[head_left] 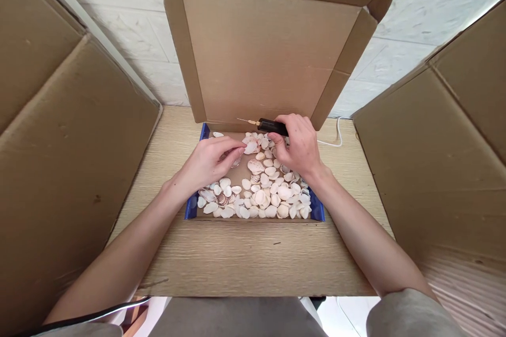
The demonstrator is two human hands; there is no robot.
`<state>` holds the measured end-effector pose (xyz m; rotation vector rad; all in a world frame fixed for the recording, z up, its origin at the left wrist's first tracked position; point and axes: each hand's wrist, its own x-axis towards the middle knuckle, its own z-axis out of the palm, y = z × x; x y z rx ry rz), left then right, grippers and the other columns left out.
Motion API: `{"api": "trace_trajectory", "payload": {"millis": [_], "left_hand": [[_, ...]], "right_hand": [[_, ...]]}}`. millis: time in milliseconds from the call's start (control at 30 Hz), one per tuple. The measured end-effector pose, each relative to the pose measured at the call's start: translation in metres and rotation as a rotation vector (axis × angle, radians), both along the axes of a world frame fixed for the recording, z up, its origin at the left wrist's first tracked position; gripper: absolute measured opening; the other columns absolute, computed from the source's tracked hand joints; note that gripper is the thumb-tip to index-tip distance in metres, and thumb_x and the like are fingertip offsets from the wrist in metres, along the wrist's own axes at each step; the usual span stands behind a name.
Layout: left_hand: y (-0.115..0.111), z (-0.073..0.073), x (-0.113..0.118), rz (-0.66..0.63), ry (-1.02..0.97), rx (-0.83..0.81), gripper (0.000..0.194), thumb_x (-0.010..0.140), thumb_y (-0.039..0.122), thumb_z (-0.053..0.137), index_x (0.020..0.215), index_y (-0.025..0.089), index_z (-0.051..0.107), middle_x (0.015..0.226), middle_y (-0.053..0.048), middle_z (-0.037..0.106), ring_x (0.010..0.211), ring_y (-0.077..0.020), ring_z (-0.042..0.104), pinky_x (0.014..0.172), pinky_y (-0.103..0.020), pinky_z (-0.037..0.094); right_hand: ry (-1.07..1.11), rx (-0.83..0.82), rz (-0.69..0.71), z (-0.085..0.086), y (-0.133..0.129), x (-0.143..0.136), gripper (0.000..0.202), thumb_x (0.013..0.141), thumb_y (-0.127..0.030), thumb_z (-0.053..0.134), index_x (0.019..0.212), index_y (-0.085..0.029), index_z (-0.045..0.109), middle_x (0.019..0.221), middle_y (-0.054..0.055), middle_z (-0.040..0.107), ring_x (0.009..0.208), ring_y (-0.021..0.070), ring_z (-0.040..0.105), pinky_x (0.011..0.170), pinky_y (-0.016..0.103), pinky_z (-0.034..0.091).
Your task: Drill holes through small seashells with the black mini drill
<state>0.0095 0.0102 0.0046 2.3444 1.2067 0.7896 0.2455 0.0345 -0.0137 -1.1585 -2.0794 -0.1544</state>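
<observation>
My right hand (299,146) is wrapped round a small black handheld drill (272,126). Its thin bit points left from a brass-coloured chuck, above the back of the shallow box. With thumb and fingers pinched together, my left hand (213,162) holds a pale seashell (250,147) by its left edge, below and apart from the bit. Many white, cream and brown-patterned shells (272,195) lie loose in the box, mostly to the right and front. My hands hide part of the shells.
The blue-sided cardboard box (318,208) stands on a wooden table (253,263), its lid (269,52) raised against the wall. Tall cardboard panels (79,131) flank both sides. A white cable (339,134) runs behind my right hand. A dark sliver (277,243) lies in front.
</observation>
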Motion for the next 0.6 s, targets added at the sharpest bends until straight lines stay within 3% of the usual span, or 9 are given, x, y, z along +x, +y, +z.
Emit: {"api": "trace_trajectory", "payload": {"millis": [267, 400, 500, 600], "left_hand": [[0.0015, 0.0011, -0.0046, 0.287, -0.191, -0.045, 0.028, 0.095, 0.023, 0.046, 0.106, 0.02, 0.072, 0.086, -0.002, 0.072, 0.068, -0.0132, 0.063, 0.069, -0.028, 0.052], [0.0035, -0.0004, -0.0058, 0.244, -0.203, -0.046, 0.031, 0.091, 0.014, 0.044, 0.105, 0.019, 0.07, 0.092, -0.004, 0.07, 0.075, -0.0143, 0.065, 0.073, -0.029, 0.053], [0.0032, 0.0023, -0.0045, 0.212, -0.061, 0.017, 0.03, 0.09, 0.013, 0.044, 0.103, 0.019, 0.07, 0.097, -0.005, 0.072, 0.088, -0.0182, 0.066, 0.082, -0.033, 0.052], [0.002, 0.0093, -0.0065, 0.122, 0.087, 0.0, 0.031, 0.089, 0.012, 0.042, 0.099, 0.018, 0.07, 0.098, -0.006, 0.071, 0.087, -0.0194, 0.064, 0.081, -0.034, 0.05]], "right_hand": [[0.012, -0.001, -0.007, -0.0008, -0.0008, -0.0009, 0.025, 0.098, -0.041, 0.044, 0.103, -0.019, 0.055, 0.089, 0.008, 0.065, 0.08, 0.0233, 0.055, 0.074, 0.038, 0.037], [0.017, -0.001, -0.005, -0.0015, -0.0002, -0.0006, 0.024, 0.098, -0.04, 0.044, 0.103, -0.019, 0.055, 0.09, 0.008, 0.066, 0.08, 0.0232, 0.056, 0.075, 0.038, 0.038], [0.016, -0.008, -0.01, -0.0017, 0.0007, -0.0004, 0.025, 0.098, -0.041, 0.044, 0.103, -0.019, 0.055, 0.09, 0.008, 0.066, 0.081, 0.0235, 0.056, 0.075, 0.038, 0.038], [0.023, -0.003, -0.015, -0.0016, 0.0012, -0.0007, 0.024, 0.098, -0.041, 0.044, 0.104, -0.02, 0.055, 0.091, 0.008, 0.067, 0.082, 0.0236, 0.057, 0.075, 0.038, 0.038]]}}
